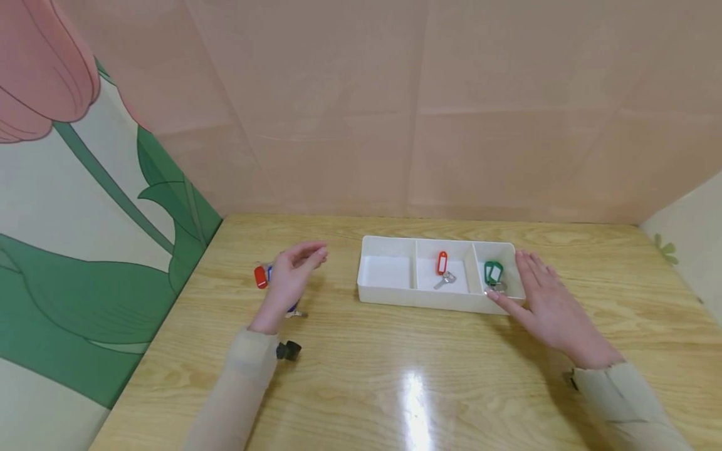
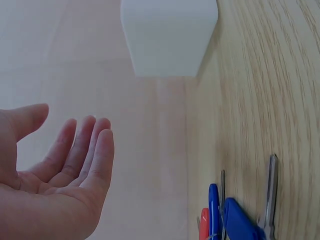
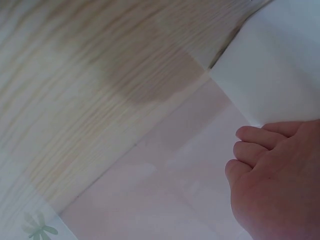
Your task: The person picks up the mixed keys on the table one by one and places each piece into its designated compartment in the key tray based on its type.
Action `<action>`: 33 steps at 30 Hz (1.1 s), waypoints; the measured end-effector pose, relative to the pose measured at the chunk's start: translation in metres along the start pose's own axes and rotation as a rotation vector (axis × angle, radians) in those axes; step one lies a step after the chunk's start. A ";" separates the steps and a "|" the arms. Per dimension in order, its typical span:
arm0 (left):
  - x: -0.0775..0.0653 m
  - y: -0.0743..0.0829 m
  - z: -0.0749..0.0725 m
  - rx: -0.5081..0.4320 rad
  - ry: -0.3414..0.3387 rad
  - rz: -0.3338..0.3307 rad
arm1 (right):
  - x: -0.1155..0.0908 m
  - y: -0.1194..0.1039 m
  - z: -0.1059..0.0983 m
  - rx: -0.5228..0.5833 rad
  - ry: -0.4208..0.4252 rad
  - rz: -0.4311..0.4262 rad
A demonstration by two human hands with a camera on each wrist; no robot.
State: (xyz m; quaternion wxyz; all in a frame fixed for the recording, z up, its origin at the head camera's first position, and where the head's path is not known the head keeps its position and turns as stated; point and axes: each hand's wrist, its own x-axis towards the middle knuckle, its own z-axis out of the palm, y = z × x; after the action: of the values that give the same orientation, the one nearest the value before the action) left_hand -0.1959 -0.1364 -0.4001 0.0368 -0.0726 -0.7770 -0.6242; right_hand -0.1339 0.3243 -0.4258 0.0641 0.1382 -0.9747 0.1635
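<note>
A white three-compartment tray (image 1: 389, 295) stands on the wooden table. My right hand (image 1: 549, 307) rests against its right end, fingers fairly straight along the outer wall and thumb at the front rim. In the right wrist view, those fingers touch the white wall (image 3: 270, 75). My left hand (image 1: 290, 272) is raised left of the tray, empty, with loosely bent fingers. Below and beside it lie keys with tags: a red key tag (image 1: 261, 277), blue key tags (image 2: 237, 220) and a metal key (image 2: 271, 195). The left hand partly covers this group in the head view.
The tray's middle compartment holds a red key tag (image 1: 442, 263) with a key (image 1: 445, 280). Green key tags (image 1: 493, 273) lie in the right compartment. A pinkish wall covering (image 1: 338, 125) rises behind the table (image 1: 350, 376), and a painted wall stands at left.
</note>
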 end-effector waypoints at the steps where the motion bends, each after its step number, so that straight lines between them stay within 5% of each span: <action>1: 0.000 -0.001 -0.001 0.005 0.001 0.000 | 0.000 0.001 0.000 -0.001 -0.001 0.000; 22: 0.003 -0.001 -0.020 0.012 0.021 -0.008 | 0.000 0.002 0.001 -0.001 0.001 0.015; 33: 0.008 -0.001 -0.034 0.087 0.034 -0.036 | -0.001 0.001 0.001 -0.009 0.008 0.002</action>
State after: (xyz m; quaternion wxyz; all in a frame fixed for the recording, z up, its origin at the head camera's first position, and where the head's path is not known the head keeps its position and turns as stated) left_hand -0.2055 -0.1695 -0.3922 0.0420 -0.0463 -0.8038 -0.5917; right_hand -0.1333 0.3253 -0.4274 0.0685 0.1360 -0.9753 0.1599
